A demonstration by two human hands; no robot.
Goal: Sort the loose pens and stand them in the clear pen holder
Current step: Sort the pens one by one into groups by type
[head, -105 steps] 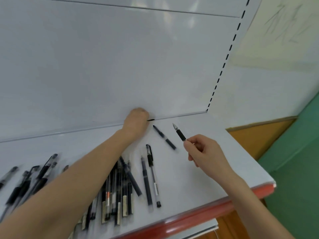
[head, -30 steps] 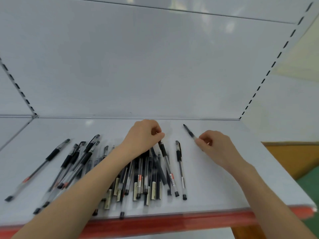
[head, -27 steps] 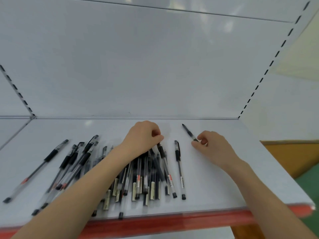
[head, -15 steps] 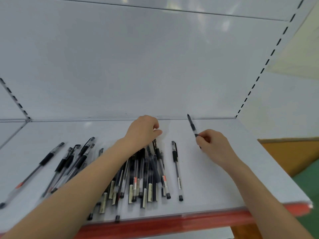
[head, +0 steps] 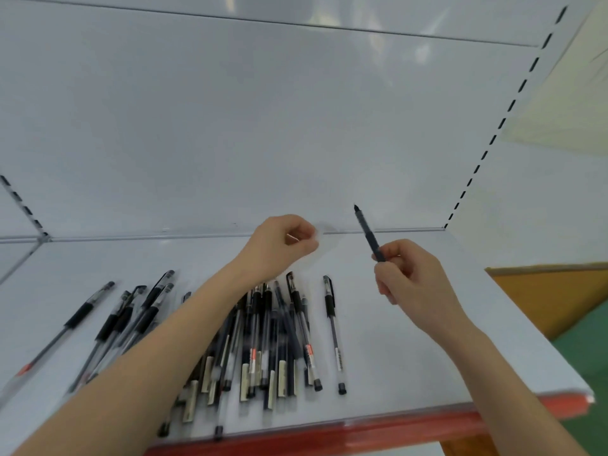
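Sorting: right hand (head: pixel 414 284), grip narrow, is pinching slim black plastic pen (head: pixel 367 230), tip up, above white shelf (head: pixel 411 373). Left hand (head: pixel 279 245) is curling, grip contents unclear. Next move: finding unseen clear holder.

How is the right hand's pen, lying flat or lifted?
Lifted: the right hand pinches the slim black pen low down, tip tilted up, off the white shelf.

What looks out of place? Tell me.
No clear holder is in view. The pens lie in a crossed heap on the shelf, a lone pen apart at its right; the right hand holds a black pen tip up.
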